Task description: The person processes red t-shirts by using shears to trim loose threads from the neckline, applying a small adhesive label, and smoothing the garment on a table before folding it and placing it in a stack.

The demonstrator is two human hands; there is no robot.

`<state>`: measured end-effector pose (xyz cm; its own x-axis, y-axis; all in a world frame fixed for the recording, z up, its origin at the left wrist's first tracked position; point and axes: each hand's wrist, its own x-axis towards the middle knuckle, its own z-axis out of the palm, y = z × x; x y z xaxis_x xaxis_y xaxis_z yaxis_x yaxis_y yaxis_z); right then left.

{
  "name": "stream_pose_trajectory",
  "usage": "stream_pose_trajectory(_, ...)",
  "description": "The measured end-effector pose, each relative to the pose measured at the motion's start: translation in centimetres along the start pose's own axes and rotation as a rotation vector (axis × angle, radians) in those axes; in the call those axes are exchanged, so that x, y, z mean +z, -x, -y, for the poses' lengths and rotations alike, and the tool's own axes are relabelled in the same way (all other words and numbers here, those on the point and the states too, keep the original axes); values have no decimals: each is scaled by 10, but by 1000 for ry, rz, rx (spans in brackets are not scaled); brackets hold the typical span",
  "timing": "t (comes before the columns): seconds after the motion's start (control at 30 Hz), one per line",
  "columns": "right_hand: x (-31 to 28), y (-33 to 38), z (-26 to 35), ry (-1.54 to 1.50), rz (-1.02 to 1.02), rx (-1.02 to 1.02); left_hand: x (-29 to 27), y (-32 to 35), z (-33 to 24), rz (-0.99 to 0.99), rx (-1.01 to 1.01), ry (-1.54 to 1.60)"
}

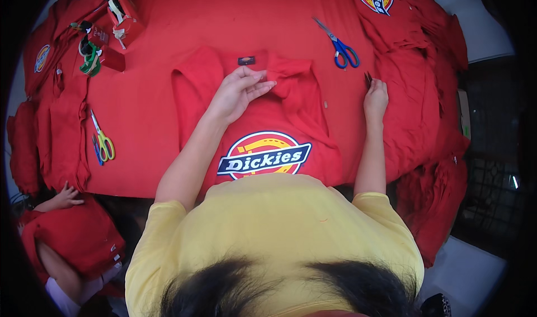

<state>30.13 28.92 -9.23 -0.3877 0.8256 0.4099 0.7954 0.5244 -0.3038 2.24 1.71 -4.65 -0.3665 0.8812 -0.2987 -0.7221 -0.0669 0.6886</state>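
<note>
A red shirt (302, 116) with a large printed emblem on its chest lies spread in front of me, its neckline away from me. My left hand (238, 96) is over the neckline, thumb and fingers pinching the red cloth just below the dark neck label (246, 61). To the right of the shirt, my right hand (376, 98) is closed round small dark thread snips (368, 79). Only the pointed tips stick out past the fingers; the rest is hidden in the hand.
Blue-handled scissors (342, 51) lie beyond my right hand, yellow-handled scissors (103, 143) at the left. Red tape dispensers (124, 23) stand at the far left. Red garments (414, 93) are heaped along the right edge. At lower left, another person's hand (66, 197) rests by red cloth.
</note>
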Motion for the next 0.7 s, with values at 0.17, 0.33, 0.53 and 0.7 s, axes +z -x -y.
stream_pose_trajectory(0.17,-32,8,107,-1020,332,198,3,5,-9,83,78,-119)
stream_pose_trajectory(0.33,-53,43,204,-740,282,-481,5,7,-16,133,125,-174)
stream_pose_trajectory(0.53,-41,44,210,-663,180,-525,10,10,-18,160,135,-175)
stream_pose_trajectory(0.7,-41,44,209,-637,166,-552,11,11,-16,165,138,-198)
